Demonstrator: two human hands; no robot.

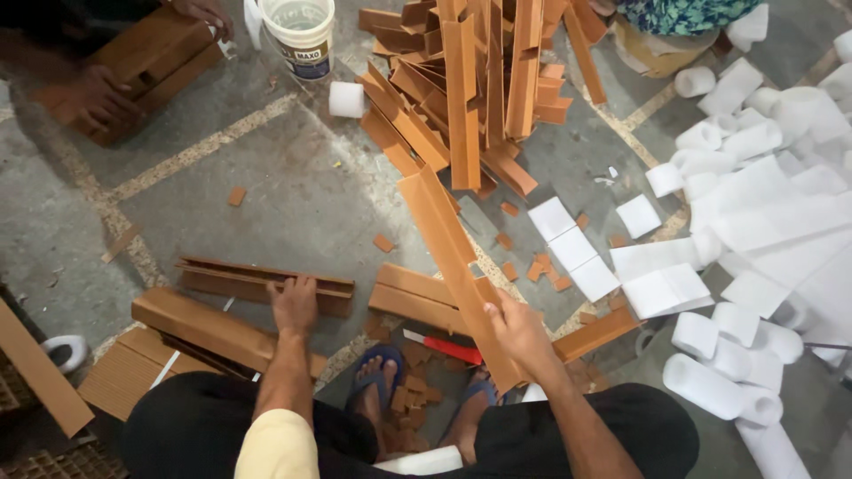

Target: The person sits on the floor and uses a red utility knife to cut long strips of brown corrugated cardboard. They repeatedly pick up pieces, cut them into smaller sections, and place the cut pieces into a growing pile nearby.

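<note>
Single view: head-worn camera, facing steeply down over the wearer's knees at the concrete floor [266, 186], close range; wearer's body along the bottom edge, another person's hands at upper left.

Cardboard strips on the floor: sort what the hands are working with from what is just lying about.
In hand:
- long cardboard angle strip, gripped by the right hand
- flat strips under the left hand

Lying about:
- heap of cardboard strips
- white foam rolls and sheets
- white bucket
- red-handled cutter
- small cardboard offcuts
</note>
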